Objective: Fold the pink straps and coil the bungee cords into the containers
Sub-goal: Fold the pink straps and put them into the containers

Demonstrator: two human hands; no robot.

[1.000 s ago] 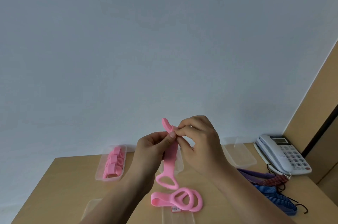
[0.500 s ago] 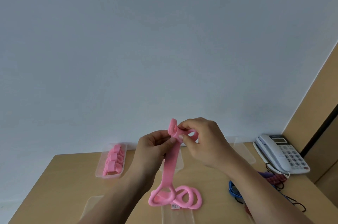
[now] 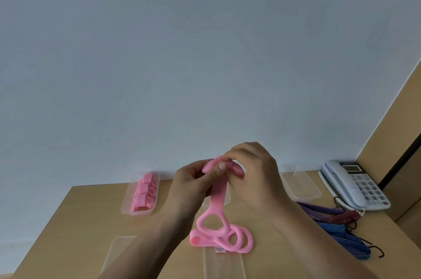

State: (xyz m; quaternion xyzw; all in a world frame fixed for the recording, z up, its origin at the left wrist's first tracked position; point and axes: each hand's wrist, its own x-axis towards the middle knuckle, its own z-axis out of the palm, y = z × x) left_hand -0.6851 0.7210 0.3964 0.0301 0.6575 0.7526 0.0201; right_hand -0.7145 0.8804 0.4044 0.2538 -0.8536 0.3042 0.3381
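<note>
While you keep both hands raised over the middle of the table (image 3: 86,215), your left hand (image 3: 193,182) and right hand (image 3: 257,176) meet at the top end of a pink strap (image 3: 219,196). Your left thumb and fingers are curled and pinch the strap just below its top. Your right fingers curl over the bent-over top end and grip it. From there the strap hangs straight down. Its lower loop overlaps a second pink strap (image 3: 237,242), which lies folded on the table near you; you cannot tell whether the two touch. At the far left stands a clear container (image 3: 126,203) with several folded pink straps in a row inside it. At the far right a second clear container (image 3: 305,189) sits just beside a white telephone (image 3: 350,184). Nearer, along the right side of the table, the bungee cords (image 3: 335,231) lie in a loose bundle of purple, red and blue, outside both containers. A flat clear lid (image 3: 118,251) lies near left, and a clear plastic piece (image 3: 224,265) lies just near of the second strap
</note>
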